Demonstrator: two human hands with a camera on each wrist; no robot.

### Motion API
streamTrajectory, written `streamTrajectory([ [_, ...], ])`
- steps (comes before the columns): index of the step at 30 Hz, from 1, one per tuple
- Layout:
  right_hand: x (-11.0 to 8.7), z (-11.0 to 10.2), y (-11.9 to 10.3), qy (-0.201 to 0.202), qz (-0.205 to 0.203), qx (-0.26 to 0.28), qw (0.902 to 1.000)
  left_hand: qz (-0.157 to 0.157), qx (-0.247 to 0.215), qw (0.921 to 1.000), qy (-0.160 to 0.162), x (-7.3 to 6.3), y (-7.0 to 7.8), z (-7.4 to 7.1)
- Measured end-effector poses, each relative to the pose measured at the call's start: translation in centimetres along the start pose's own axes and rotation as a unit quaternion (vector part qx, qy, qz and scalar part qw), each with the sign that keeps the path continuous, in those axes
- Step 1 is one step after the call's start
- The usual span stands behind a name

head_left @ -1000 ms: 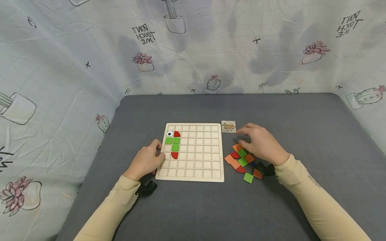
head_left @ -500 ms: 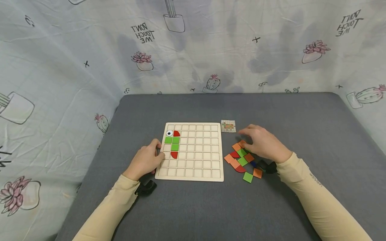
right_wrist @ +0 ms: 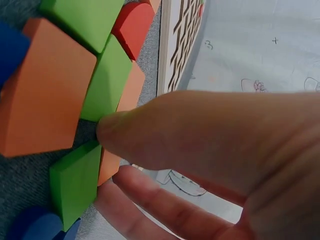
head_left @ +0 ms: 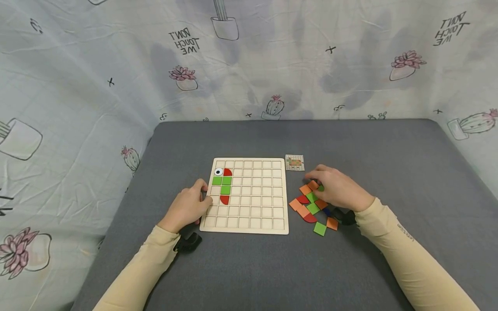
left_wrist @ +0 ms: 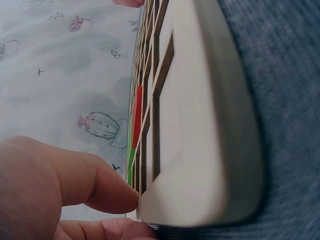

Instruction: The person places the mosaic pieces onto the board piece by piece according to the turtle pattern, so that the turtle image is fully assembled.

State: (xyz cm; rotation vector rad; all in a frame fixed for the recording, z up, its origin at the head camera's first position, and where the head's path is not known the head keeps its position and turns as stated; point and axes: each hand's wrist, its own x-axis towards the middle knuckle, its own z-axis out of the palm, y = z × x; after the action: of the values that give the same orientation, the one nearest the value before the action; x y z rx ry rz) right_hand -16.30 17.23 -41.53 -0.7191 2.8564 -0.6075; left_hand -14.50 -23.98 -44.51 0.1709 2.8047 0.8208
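Observation:
A pale wooden grid board [head_left: 256, 211] lies at the middle of the table, with an eye tile [head_left: 218, 172], green tiles [head_left: 225, 190] and red rounded tiles [head_left: 224, 200] set in its left columns. My left hand [head_left: 186, 206] holds the board's left edge, thumb on its rim in the left wrist view. To the right of the board, my right hand [head_left: 340, 188] hovers over a pile of coloured tiles, thumb and fingers apart. In the right wrist view the thumb tip is right by a green tile [right_wrist: 75, 182], with an orange tile [right_wrist: 108, 162] behind it.
A small pattern card [head_left: 294, 163] lies at the board's upper right corner. Loose orange tiles [head_left: 332, 223] and a green tile [head_left: 320, 229] lie at the pile's near side. Behind the grey table [head_left: 241, 268] hangs a printed curtain [head_left: 249, 65].
My right hand has moved slightly down and nearer over the pile, its thumb now among the tiles. My left hand stays at the board's edge.

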Motion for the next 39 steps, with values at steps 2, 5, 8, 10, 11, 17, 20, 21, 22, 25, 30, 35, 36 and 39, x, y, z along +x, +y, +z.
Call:
streamTrajectory([
  [2,0.0,0.0,0.1,-0.004,-0.002,0.003,1.0000,0.000,0.000,1.0000,-0.001,0.0,0.0,0.0],
  [5,-0.1,0.1,0.2,-0.006,-0.006,0.003,1.0000,0.001,0.001,1.0000,-0.002,0.0,0.0,0.0],
  [8,-0.1,0.1,0.3,-0.004,-0.010,0.003,0.9999,0.000,0.001,1.0000,-0.002,0.0,0.0,0.0],
  [10,0.0,0.2,0.4,-0.002,-0.012,0.002,0.9999,0.000,0.002,1.0000,-0.001,0.0,0.1,0.0],
  [11,0.0,0.2,0.5,-0.001,-0.013,0.003,0.9999,0.000,0.002,1.0000,-0.001,0.0,0.1,0.0],
  [17,0.1,0.3,0.7,-0.002,-0.019,0.001,0.9998,-0.003,0.004,1.0000,-0.001,0.1,0.2,0.1],
  [20,0.2,0.4,0.8,-0.001,-0.024,0.002,0.9997,-0.004,0.004,1.0000,0.000,0.0,0.2,0.0],
  [21,0.2,0.4,0.8,0.001,-0.025,0.001,0.9997,-0.004,0.003,1.0000,0.001,0.0,0.3,0.0],
  [22,0.2,0.5,0.8,0.002,-0.027,0.003,0.9996,-0.004,0.003,1.0000,0.001,0.0,0.3,0.0],
  [25,0.2,0.5,0.9,0.007,-0.035,0.003,0.9994,-0.006,0.002,1.0000,0.001,-0.1,0.3,0.0],
  [30,0.3,0.5,1.0,0.013,-0.040,0.009,0.9991,-0.005,0.004,1.0000,0.000,-0.1,0.4,0.0],
  [35,0.4,0.5,1.2,0.018,-0.048,0.009,0.9987,-0.005,0.003,1.0000,-0.001,0.0,0.4,0.0],
  [36,0.4,0.5,1.3,0.019,-0.049,0.007,0.9986,-0.003,0.003,1.0000,-0.002,0.0,0.4,-0.1],
  [39,0.5,0.4,1.4,0.026,-0.059,0.009,0.9979,-0.008,0.003,1.0000,-0.004,0.0,0.4,-0.1],
])
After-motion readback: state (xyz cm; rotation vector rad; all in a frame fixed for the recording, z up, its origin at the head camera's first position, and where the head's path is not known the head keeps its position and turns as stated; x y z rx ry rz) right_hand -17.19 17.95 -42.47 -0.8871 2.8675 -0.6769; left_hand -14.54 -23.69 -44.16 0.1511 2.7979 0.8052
